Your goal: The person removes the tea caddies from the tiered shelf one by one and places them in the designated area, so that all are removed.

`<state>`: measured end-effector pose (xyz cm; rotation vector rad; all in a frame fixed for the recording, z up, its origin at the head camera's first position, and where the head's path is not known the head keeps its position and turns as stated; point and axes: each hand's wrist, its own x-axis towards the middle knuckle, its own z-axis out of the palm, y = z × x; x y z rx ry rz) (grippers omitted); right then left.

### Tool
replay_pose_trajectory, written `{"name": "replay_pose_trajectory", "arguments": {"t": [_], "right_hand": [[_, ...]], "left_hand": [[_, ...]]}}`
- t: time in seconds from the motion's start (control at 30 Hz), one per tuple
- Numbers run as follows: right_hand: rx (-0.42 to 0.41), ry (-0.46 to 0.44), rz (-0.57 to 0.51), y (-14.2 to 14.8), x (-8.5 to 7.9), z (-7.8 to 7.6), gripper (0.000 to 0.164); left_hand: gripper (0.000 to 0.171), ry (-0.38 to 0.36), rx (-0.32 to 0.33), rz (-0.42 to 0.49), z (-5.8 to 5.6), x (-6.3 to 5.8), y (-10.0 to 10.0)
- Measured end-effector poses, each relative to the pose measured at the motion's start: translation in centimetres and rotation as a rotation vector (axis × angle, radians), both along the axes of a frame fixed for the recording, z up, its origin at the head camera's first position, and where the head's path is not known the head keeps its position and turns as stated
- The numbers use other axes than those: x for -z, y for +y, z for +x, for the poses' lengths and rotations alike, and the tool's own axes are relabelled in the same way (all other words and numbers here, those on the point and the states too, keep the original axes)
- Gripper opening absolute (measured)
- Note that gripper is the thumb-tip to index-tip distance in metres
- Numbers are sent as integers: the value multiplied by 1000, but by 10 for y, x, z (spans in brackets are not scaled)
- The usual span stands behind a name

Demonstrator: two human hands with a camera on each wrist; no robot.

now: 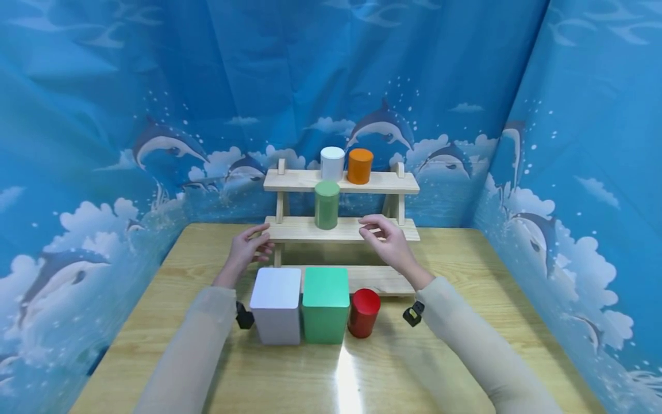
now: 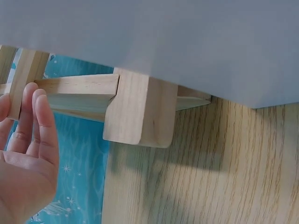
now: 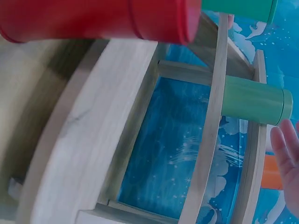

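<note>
At the left end of the middle shelf (image 1: 295, 229) of a wooden stand is my left hand (image 1: 250, 246), its loosely bent fingers and thumb right at the board's end. My right hand (image 1: 387, 240) hovers over the right half of that shelf, holding nothing, with fingers softly curved. Between the hands, a light green can (image 1: 327, 206) stands upright on the middle shelf, apart from both. In the right wrist view, fingertips (image 3: 286, 135) overlap the space beside the green can (image 3: 254, 99). White (image 1: 332, 165) and orange (image 1: 360, 167) cans stand on the top shelf (image 1: 390, 181).
In front of the stand, a white box (image 1: 278, 313), a green box (image 1: 326, 313) and a red can (image 1: 364, 313) stand in a row on the wooden table (image 1: 269, 374). They partly cover the bottom shelf (image 1: 380, 280). A blue dolphin-print curtain (image 1: 233, 86) surrounds the table's back and sides.
</note>
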<state>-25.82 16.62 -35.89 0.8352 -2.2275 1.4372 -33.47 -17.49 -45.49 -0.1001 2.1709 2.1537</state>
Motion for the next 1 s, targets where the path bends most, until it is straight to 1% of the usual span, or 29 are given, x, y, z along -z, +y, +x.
{"name": "replay_pose_trajectory", "arguments": {"t": [0.1, 0.2, 0.37, 0.4, 0.47, 0.57, 0.67, 0.83, 1.0], "right_hand": [[-5, -26, 0, -2, -3, -7, 21], [8, -40, 7, -5, -7, -14, 22], [20, -50, 31, -11, -11, -26, 24], [19, -50, 39, -12, -12, -29, 25], [13, -59, 41, -13, -8, -40, 28], [14, -70, 49, -15, -1, -58, 33], [22, -83, 42, -16, 6, -74, 39], [35, -83, 36, -22, 9, -84, 45], [62, -115, 32, -29, 5, -88, 48]], "left_hand": [[47, -5, 7, 13, 1, -2, 0], [46, -1, 13, 18, 6, -8, 1], [46, 12, 25, -4, 14, -19, 3], [46, 14, 28, -7, 15, -20, 4], [46, 20, 32, -8, 15, -20, 4], [46, 26, 31, 4, 13, -17, 3], [46, 28, 25, 25, 9, -11, 2], [49, 34, 5, 30, 1, 3, 1], [48, 48, -12, 28, -1, 6, 1]]}}
